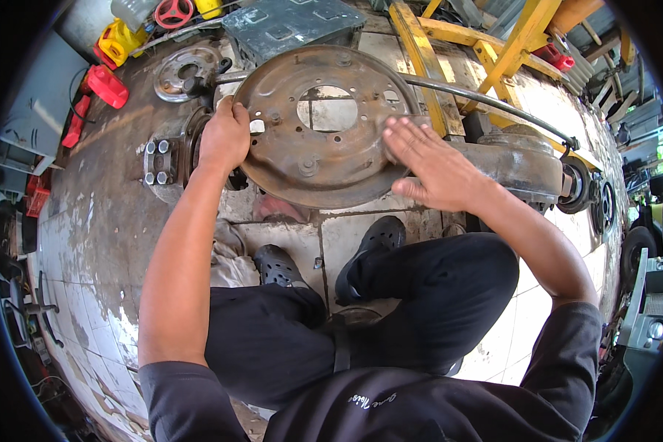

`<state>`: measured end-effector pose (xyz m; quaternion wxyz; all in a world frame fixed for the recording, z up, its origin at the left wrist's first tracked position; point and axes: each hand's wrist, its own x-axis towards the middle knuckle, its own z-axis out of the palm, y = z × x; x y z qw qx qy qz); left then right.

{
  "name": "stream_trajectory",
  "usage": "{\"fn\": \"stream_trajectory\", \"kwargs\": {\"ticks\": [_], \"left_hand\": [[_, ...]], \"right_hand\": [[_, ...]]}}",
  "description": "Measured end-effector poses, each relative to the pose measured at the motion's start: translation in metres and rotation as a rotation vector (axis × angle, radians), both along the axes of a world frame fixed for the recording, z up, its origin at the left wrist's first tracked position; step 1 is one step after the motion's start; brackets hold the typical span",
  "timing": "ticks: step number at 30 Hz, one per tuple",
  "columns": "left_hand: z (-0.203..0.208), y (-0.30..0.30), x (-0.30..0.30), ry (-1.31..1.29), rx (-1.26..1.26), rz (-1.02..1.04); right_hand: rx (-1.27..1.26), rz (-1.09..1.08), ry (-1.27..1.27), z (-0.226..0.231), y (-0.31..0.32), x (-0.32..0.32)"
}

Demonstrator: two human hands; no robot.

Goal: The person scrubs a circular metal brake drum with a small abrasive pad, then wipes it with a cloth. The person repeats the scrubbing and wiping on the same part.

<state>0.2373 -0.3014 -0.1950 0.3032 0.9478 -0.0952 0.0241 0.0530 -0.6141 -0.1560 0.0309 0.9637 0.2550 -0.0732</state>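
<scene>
Down at the bottom of the frame are my dark trousers and black clogs (379, 239), planted on the cracked, stained tile floor (88, 243). Moving up to mid-frame, there are my two arms reaching forward.

My left hand (225, 136) is curled closed around the left rim of the rusty brake backing plate (313, 158), fingers wrapped over the edge, thumb side toward me. My right hand (427, 162) lies flat and open, fingers spread, palm pressed on the plate's right edge; it grips nothing, just steadies. So the plate sits between my hands, in the centre of the frame just above them, tilted up toward me, its big centre hole showing floor behind.

Here is my worry: only one hand really has a hold. As I judge it, if the flat right palm slides on that rusty surface, the plate could swing or drop toward my feet, which are right underneath. The rim also looks rough, so my left fingers could get scraped or pinched against the hub (191, 147) just behind them.

Further back, right of centre, the axle housing (519, 158) lies on the floor with a thin brake line (493, 99) arcing over it. Upper left, another rusty disc (180, 70), red and yellow containers (110, 85), and a red handwheel (174, 11). Upper right, a yellow steel frame (508, 44).
</scene>
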Motion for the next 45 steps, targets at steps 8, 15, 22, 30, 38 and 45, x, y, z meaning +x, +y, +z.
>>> {"fn": "stream_trajectory", "kwargs": {"ticks": [8, 15, 22, 30, 38, 45], "left_hand": [[0.001, -0.003, -0.005, -0.004, 0.006, 0.004], [0.0, -0.003, -0.004, -0.008, 0.008, 0.01], [0.002, -0.004, -0.004, 0.001, 0.002, 0.014], [0.001, -0.001, -0.002, 0.007, -0.008, -0.003], [0.003, -0.003, -0.003, 0.008, -0.014, 0.006], [0.001, -0.002, -0.002, -0.008, -0.016, -0.004]], "right_hand": [[0.064, -0.092, 0.002, 0.006, -0.003, 0.0], [0.001, -0.099, -0.037, -0.002, -0.003, -0.001], [0.024, -0.071, 0.004, 0.001, 0.002, -0.006], [-0.043, 0.084, 0.06, 0.013, 0.004, -0.016], [-0.016, 0.049, 0.063, 0.012, -0.006, -0.008], [0.0, -0.005, 0.018, 0.009, -0.009, -0.012]]}}
